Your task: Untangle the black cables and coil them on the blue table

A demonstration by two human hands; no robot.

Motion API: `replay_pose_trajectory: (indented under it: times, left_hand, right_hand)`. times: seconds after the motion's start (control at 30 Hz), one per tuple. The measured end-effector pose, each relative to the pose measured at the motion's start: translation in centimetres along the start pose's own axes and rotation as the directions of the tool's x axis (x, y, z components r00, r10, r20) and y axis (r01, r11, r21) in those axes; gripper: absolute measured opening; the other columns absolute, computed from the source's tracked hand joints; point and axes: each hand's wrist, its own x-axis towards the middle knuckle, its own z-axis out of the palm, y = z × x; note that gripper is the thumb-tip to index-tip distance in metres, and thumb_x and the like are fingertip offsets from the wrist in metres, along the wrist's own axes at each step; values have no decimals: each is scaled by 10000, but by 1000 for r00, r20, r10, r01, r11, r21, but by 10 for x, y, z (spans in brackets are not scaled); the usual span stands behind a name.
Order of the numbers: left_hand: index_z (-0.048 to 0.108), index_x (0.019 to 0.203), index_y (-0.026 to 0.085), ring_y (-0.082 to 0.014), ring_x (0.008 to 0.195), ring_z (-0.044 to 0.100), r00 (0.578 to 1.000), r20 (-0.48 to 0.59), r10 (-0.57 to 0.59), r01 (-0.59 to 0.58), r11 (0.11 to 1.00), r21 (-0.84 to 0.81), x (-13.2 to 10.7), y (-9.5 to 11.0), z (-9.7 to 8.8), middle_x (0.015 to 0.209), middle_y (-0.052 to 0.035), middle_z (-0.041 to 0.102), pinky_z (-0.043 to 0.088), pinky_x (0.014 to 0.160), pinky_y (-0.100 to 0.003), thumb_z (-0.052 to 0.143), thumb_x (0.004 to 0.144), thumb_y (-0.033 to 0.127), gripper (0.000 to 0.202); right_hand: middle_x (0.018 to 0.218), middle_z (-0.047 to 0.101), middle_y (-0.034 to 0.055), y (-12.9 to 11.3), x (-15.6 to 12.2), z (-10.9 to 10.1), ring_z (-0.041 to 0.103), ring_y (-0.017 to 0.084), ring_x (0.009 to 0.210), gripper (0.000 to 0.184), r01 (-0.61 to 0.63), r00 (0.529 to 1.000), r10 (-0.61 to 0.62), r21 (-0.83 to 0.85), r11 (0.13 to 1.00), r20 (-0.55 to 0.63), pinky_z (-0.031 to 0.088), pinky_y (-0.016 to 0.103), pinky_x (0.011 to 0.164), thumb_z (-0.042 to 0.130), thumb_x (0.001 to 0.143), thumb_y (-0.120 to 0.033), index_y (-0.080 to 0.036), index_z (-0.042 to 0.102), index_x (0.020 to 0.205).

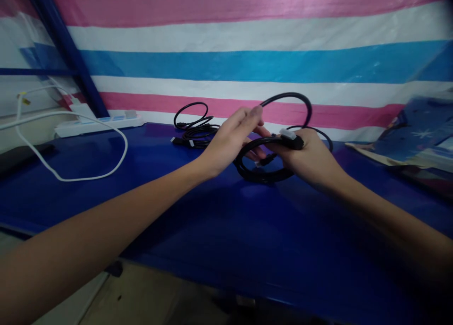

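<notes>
A black cable (pixel 264 177), wound into a coil, is held above the blue table between my two hands. My right hand (pixel 309 152) is closed around the coil's right side, with a black plug with a grey cap (pixel 290 137) lying by its thumb. My left hand (pixel 235 136) reaches the coil from the left, its thumb and fingers closed on a stretch of the cable that loops up and over to the right. Another connector (pixel 267 159) shows inside the coil. Behind my left hand lies a second black cable (pixel 193 138), loosely coiled on the table, its plug pointing left.
The blue table (pixel 212 230) has its front edge near me. At the back left sits a white power strip (pixel 102 124) with a plugged-in charger (pixel 83 111). A white cord (pixel 88 178) loops over the left side. A striped sheet (pixel 230 37) hangs behind. Dark flat items lie at far left and right.
</notes>
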Motion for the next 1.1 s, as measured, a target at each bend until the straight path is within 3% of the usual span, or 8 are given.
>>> replay_pose_trajectory:
  times: [0.17,0.33,0.4,0.5,0.6,0.87,0.97,1.1]
  left_hand:
    - [500,929,179,-72,503,577,988,132,-76,62,992,111,-3,-8,-4,730,25,593,458,563,-224,669,775,270,247]
    - [567,829,147,-96,500,555,954,226,-197,172,977,126,-3,-21,-10,538,40,542,441,581,-252,641,768,243,136]
    - [575,825,146,-108,541,576,943,255,-212,196,977,87,-4,-26,-12,550,27,571,447,623,-265,634,751,208,113]
    - [586,866,141,-142,668,628,923,291,-254,260,965,18,-4,-32,-16,647,-16,642,466,721,-298,620,695,120,175]
    - [580,912,138,-159,737,646,930,254,-266,275,962,1,-3,-36,-18,704,-35,667,472,789,-324,593,639,52,287]
    - [489,890,164,-152,730,640,952,110,-287,288,958,8,2,-39,-13,729,-24,639,499,804,-350,520,591,-8,346]
    - [480,812,169,-158,775,631,961,61,-271,260,954,150,4,-40,-14,736,-21,637,479,766,-321,473,580,0,287]
    - [456,680,170,-160,815,621,985,40,-170,149,934,326,5,-41,-17,697,-10,620,441,769,-299,418,546,-6,225]
  right_hand:
    - [431,332,-54,4,1,-1,275,64,397,317,-29,999,29,7,1000,-19,195,241,394,558,779,-265,-189,396,518]
    - [438,352,-49,4,1,-2,320,79,410,259,-59,998,58,-50,997,-32,226,256,435,556,770,-242,-184,446,543]
    - [450,353,-42,2,-1,-2,308,76,425,306,-42,999,41,-68,997,-12,225,258,444,560,769,-251,-184,418,507]
    - [484,408,-24,-2,-3,-2,321,82,454,307,-5,998,9,-74,997,59,232,260,456,564,791,-325,-167,510,533]
    - [495,439,-15,-6,-4,-1,328,89,461,339,1,991,8,-71,997,136,223,265,458,543,824,-418,-154,597,618]
    - [477,356,-37,1,3,1,259,77,454,341,-29,993,36,-72,997,110,177,266,448,552,807,-389,-170,473,558]
    - [485,375,-30,-3,3,3,282,83,467,306,6,998,2,-120,993,68,194,270,467,531,801,-329,-173,461,548]
    - [526,474,13,-10,-1,5,366,115,492,272,104,994,-107,-319,942,8,226,280,496,522,793,-340,-174,493,580]
